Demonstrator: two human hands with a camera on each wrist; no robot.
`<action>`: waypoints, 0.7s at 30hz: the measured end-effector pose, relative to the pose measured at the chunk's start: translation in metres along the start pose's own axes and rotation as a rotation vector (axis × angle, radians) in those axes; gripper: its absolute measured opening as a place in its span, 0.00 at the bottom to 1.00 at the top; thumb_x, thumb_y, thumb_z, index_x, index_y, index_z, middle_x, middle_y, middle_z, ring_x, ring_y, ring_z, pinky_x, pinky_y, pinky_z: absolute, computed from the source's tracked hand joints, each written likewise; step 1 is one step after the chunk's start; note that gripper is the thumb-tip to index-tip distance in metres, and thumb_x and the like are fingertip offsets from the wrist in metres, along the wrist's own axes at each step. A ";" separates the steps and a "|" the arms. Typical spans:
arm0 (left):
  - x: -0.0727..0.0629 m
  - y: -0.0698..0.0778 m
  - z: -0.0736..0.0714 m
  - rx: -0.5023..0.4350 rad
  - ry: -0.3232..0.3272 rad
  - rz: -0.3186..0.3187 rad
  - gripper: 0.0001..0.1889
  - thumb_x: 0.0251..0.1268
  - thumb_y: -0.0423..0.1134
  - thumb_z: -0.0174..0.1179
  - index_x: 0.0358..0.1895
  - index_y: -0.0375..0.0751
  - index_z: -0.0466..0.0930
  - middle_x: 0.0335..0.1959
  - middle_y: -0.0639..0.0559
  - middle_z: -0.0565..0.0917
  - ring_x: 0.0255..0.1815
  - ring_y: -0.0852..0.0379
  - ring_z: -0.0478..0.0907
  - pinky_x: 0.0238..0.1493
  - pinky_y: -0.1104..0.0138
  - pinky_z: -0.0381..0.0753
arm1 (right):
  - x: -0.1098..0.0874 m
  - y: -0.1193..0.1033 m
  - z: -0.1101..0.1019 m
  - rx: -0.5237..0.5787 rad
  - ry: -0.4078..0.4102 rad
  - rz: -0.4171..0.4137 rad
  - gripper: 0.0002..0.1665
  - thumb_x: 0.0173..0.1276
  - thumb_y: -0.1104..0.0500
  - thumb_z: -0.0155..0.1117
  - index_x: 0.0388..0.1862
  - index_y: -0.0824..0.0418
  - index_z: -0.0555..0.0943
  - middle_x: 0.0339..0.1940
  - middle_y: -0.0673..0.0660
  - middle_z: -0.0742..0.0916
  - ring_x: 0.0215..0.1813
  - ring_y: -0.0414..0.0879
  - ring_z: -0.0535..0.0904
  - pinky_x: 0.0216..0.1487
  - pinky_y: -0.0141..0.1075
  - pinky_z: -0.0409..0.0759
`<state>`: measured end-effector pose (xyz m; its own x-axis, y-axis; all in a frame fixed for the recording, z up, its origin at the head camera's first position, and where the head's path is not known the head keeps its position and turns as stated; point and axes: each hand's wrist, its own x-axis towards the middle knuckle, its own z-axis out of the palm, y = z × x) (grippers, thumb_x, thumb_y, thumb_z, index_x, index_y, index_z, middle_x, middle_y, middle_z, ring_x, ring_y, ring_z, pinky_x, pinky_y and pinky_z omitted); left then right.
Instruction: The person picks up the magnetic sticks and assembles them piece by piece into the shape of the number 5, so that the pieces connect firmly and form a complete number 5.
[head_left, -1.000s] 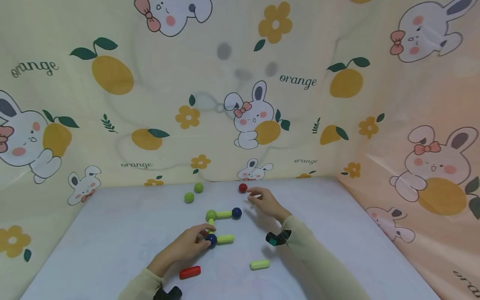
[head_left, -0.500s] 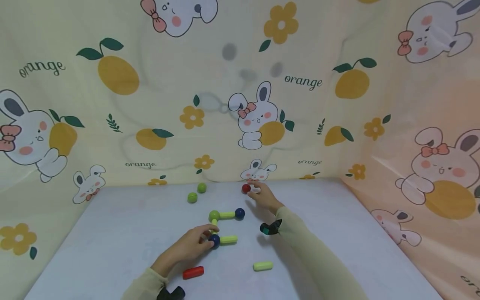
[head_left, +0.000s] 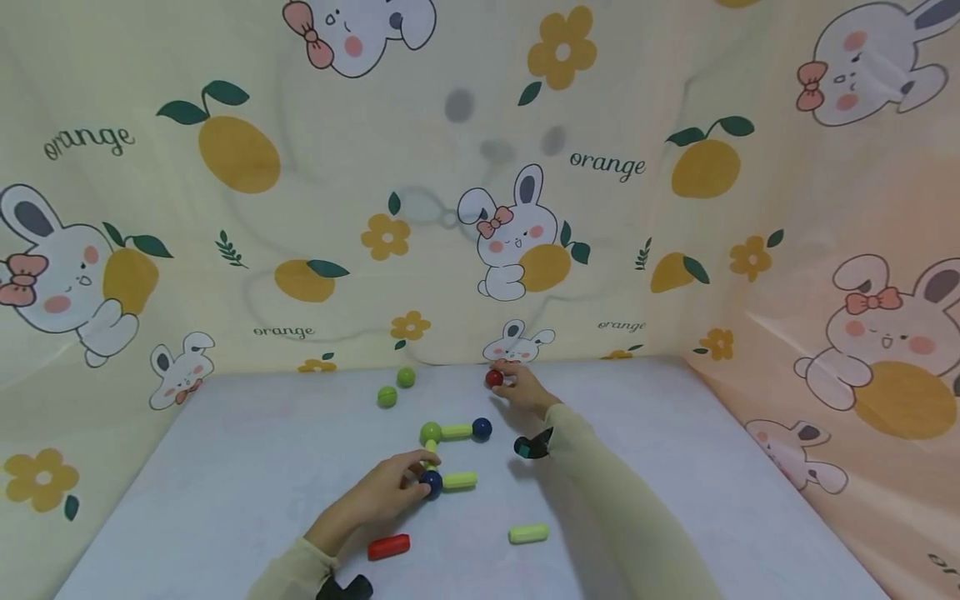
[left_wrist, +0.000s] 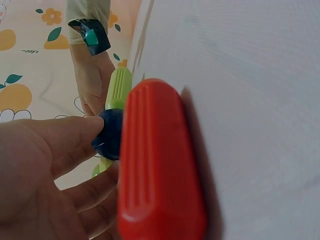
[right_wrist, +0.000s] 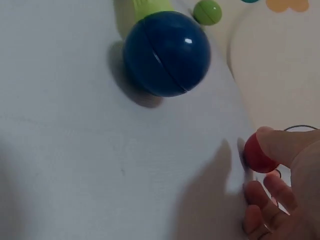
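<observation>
My left hand (head_left: 388,486) holds a dark blue ball (head_left: 431,483) between thumb and fingers. That ball belongs to a flat frame: one light green rod (head_left: 459,481) sticks out to its right, and another rod, partly behind my fingers, runs to a green ball (head_left: 431,432). From there a further green rod (head_left: 457,431) leads to a second blue ball (right_wrist: 167,54). At the table's back edge my right hand (head_left: 528,392) pinches a red ball (head_left: 493,378), the thumb over its side in the right wrist view. The ball's far side is hidden there.
Two loose green balls (head_left: 387,397) lie at the back, left of the red one. A red rod (head_left: 388,547) lies near my left wrist, large in the left wrist view. A loose light green rod (head_left: 528,533) lies front right. A printed cloth (head_left: 337,208) hangs behind.
My right hand has moved left and its thumb and fingers have closed round the red ball. The left hand stays on the blue ball. The head view has shifted slightly.
</observation>
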<state>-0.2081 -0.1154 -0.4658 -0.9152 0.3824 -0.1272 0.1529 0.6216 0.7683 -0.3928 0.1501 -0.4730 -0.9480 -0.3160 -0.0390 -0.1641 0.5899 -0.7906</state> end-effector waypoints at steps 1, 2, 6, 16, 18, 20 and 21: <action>0.000 0.000 0.000 0.001 -0.001 -0.001 0.19 0.71 0.36 0.61 0.63 0.47 0.77 0.54 0.44 0.83 0.50 0.50 0.81 0.54 0.47 0.82 | 0.000 0.000 0.001 -0.007 0.008 -0.011 0.33 0.71 0.67 0.62 0.74 0.62 0.70 0.75 0.66 0.73 0.70 0.61 0.72 0.71 0.53 0.72; 0.000 0.001 0.000 0.003 -0.001 -0.002 0.19 0.71 0.36 0.61 0.63 0.48 0.77 0.54 0.44 0.83 0.50 0.50 0.81 0.54 0.47 0.82 | 0.000 0.001 0.002 -0.010 0.017 -0.014 0.32 0.70 0.68 0.62 0.74 0.62 0.70 0.73 0.66 0.74 0.68 0.60 0.73 0.70 0.52 0.73; 0.001 0.001 0.001 0.009 0.000 -0.001 0.19 0.71 0.36 0.61 0.63 0.48 0.77 0.54 0.44 0.83 0.50 0.49 0.81 0.54 0.47 0.82 | -0.004 0.000 0.007 -0.029 0.076 -0.024 0.29 0.69 0.70 0.61 0.70 0.62 0.74 0.71 0.65 0.76 0.66 0.59 0.75 0.69 0.52 0.75; 0.001 0.000 0.001 -0.006 0.002 -0.002 0.20 0.70 0.35 0.61 0.63 0.48 0.77 0.52 0.45 0.83 0.50 0.50 0.81 0.53 0.49 0.83 | -0.012 0.002 0.007 0.012 0.121 0.008 0.24 0.70 0.68 0.63 0.65 0.60 0.78 0.62 0.63 0.82 0.58 0.55 0.79 0.59 0.44 0.82; 0.001 0.000 0.002 -0.007 0.000 -0.001 0.20 0.70 0.35 0.61 0.63 0.47 0.77 0.51 0.45 0.83 0.49 0.51 0.81 0.51 0.50 0.83 | -0.013 0.004 0.006 0.018 0.120 0.017 0.24 0.70 0.67 0.63 0.64 0.59 0.78 0.62 0.62 0.82 0.57 0.53 0.79 0.56 0.41 0.83; 0.001 0.000 0.002 -0.006 0.000 -0.005 0.20 0.70 0.34 0.61 0.63 0.47 0.77 0.51 0.46 0.83 0.48 0.52 0.80 0.50 0.51 0.83 | -0.013 0.004 0.005 0.018 0.119 0.011 0.24 0.70 0.67 0.64 0.64 0.59 0.78 0.61 0.62 0.82 0.55 0.52 0.79 0.52 0.38 0.83; 0.001 0.000 0.002 -0.005 0.000 -0.009 0.20 0.70 0.35 0.61 0.63 0.48 0.77 0.51 0.46 0.83 0.47 0.53 0.80 0.49 0.52 0.83 | -0.014 0.004 0.004 0.023 0.118 0.006 0.23 0.70 0.67 0.64 0.64 0.60 0.79 0.61 0.62 0.83 0.55 0.52 0.79 0.51 0.37 0.83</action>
<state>-0.2085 -0.1138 -0.4670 -0.9166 0.3765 -0.1344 0.1423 0.6215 0.7704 -0.3787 0.1540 -0.4775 -0.9747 -0.2220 0.0275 -0.1533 0.5736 -0.8047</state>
